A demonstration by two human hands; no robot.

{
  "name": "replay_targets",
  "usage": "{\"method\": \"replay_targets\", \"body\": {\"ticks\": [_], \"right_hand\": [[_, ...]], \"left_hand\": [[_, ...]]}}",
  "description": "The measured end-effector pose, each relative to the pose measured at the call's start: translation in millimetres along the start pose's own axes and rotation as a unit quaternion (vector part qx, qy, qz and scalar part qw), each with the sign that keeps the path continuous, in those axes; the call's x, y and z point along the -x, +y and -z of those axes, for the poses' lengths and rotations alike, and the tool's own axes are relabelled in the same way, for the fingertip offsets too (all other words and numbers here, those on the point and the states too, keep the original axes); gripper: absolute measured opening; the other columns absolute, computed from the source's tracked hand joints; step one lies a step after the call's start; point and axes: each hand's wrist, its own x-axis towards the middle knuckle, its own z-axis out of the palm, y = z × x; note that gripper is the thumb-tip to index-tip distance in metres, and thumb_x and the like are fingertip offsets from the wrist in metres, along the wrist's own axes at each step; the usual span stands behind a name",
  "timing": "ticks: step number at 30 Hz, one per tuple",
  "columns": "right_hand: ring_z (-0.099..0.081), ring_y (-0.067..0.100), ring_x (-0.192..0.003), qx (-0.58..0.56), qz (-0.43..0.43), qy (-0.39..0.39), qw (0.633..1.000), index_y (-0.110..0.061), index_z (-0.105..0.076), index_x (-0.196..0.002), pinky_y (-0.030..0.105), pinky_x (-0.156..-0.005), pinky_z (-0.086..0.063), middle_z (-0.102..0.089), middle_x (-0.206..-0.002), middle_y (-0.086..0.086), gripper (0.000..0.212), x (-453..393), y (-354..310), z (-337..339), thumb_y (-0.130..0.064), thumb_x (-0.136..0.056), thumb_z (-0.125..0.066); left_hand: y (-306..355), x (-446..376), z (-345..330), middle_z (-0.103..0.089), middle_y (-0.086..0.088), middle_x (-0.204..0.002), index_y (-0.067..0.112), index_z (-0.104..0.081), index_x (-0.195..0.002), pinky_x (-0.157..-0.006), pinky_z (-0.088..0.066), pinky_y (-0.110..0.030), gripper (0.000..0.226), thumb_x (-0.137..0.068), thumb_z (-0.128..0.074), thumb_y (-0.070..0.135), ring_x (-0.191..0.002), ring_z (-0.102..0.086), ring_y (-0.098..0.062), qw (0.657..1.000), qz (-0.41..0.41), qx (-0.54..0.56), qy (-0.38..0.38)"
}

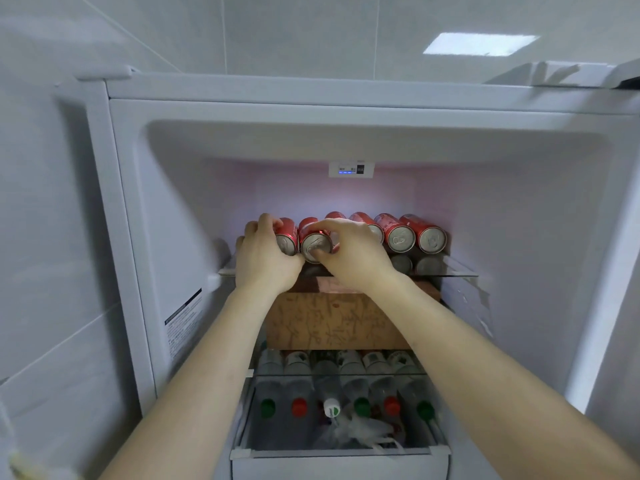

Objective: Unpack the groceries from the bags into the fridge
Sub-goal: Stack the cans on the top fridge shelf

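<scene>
The fridge (346,140) stands open in front of me. A row of several red soda cans (401,233) lies on its side on the top glass shelf (460,270), ends facing me. My left hand (265,252) wraps the leftmost red can (288,233). Beside it, my right hand (353,251) grips the second red can (313,245) by its end, fingers over the top and thumb under the rim. No grocery bag is in sight.
A brown cardboard box (332,322) fills the shelf below the cans. Under it lie several bottles (360,382) with green, red and white caps. A clear drawer (339,448) at the bottom holds plastic-wrapped items. A tiled wall is on the left.
</scene>
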Motion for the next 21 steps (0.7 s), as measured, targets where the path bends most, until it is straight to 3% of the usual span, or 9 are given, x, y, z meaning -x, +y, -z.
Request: {"method": "replay_targets", "body": {"ticks": [2,5,9,12,15,21], "right_hand": [[-0.056,0.01,-0.088,-0.001,-0.019,-0.01,1.0,-0.036,-0.07,-0.126,0.018,-0.066,-0.036,-0.07,-0.115,-0.009,0.035,-7,6,0,-0.026,-0.093,-0.069],[-0.059,0.015,-0.103,-0.001,-0.035,-0.033,0.999,-0.041,-0.07,-0.125,0.024,-0.071,-0.037,-0.07,-0.12,-0.012,0.033,-18,12,-1,-0.029,-0.094,-0.068],[-0.063,0.02,-0.112,-0.029,-0.062,-0.042,0.997,-0.033,-0.071,-0.126,0.029,-0.081,-0.047,-0.072,-0.121,-0.008,0.032,-26,23,-5,-0.026,-0.095,-0.069],[-0.064,0.019,-0.112,-0.039,-0.077,-0.044,0.995,-0.029,-0.069,-0.132,0.026,-0.079,-0.046,-0.071,-0.123,-0.006,0.036,-26,30,-7,-0.03,-0.096,-0.071],[-0.061,0.016,-0.105,-0.018,-0.061,-0.029,0.998,-0.03,-0.067,-0.134,0.025,-0.075,-0.042,-0.068,-0.122,-0.008,0.036,-24,29,-8,-0.031,-0.098,-0.07],[-0.062,0.019,-0.114,0.002,-0.031,-0.027,0.999,-0.035,-0.066,-0.133,0.03,-0.079,-0.047,-0.063,-0.13,-0.01,0.036,-25,28,-9,-0.029,-0.098,-0.069]], "left_hand": [[1,-7,3,-0.054,-0.009,-0.134,0.019,-0.047,-0.138,-0.085,-0.044,-0.035,0.069,-0.079,-0.081,0.03,-0.117,-0.056,-0.032,0.999,0.016,-0.008,-0.036],[4,-17,6,-0.057,-0.004,-0.133,0.022,-0.049,-0.139,-0.084,-0.044,-0.032,0.068,-0.079,-0.078,0.034,-0.115,-0.058,-0.027,0.996,0.054,0.013,-0.074],[3,-18,4,-0.064,-0.003,-0.126,0.023,-0.052,-0.137,-0.085,-0.051,-0.035,0.06,-0.083,-0.066,0.043,-0.107,-0.061,-0.025,0.994,0.073,0.025,-0.079],[1,-17,0,-0.056,-0.009,-0.137,0.019,-0.049,-0.144,-0.099,-0.05,-0.041,0.052,-0.095,-0.051,0.035,-0.119,-0.057,-0.031,0.995,0.058,0.005,-0.076],[-2,-16,0,-0.044,-0.013,-0.143,0.017,-0.049,-0.143,-0.107,-0.045,-0.046,0.047,-0.097,-0.049,0.022,-0.128,-0.049,-0.036,0.998,0.053,0.012,-0.036],[1,-3,-7,-0.05,-0.014,-0.125,0.012,-0.049,-0.127,-0.081,-0.036,-0.033,0.035,-0.093,-0.055,0.017,-0.109,-0.051,-0.032,0.999,-0.018,-0.03,0.024]]}}
